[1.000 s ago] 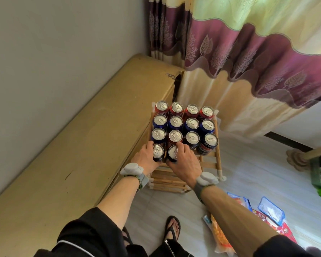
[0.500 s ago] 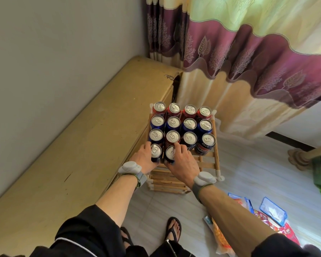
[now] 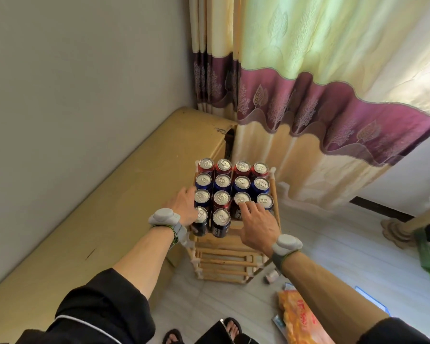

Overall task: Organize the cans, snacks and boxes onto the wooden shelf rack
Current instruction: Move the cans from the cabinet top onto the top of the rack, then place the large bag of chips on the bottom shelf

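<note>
plainly, held the left grip (image 3: 184, 207) flat against the left flank of the cans (image 3: 242, 182), fingers straight, clamped on nothing. held the right grip (image 3: 256, 223) open as well, fingers apart and loose, fingertips (image 3: 252, 209) touching a third-row can (image 3: 241, 197). found two front cans (image 3: 221, 217) upright between the grips, the other rows just beyond them, all packed on top of the wooden shelf rack (image 3: 224, 264). spotted an orange snack bag (image 3: 296, 316) on the floor (image 3: 333, 256), well behind the right grip, beside its forearm.
</note>
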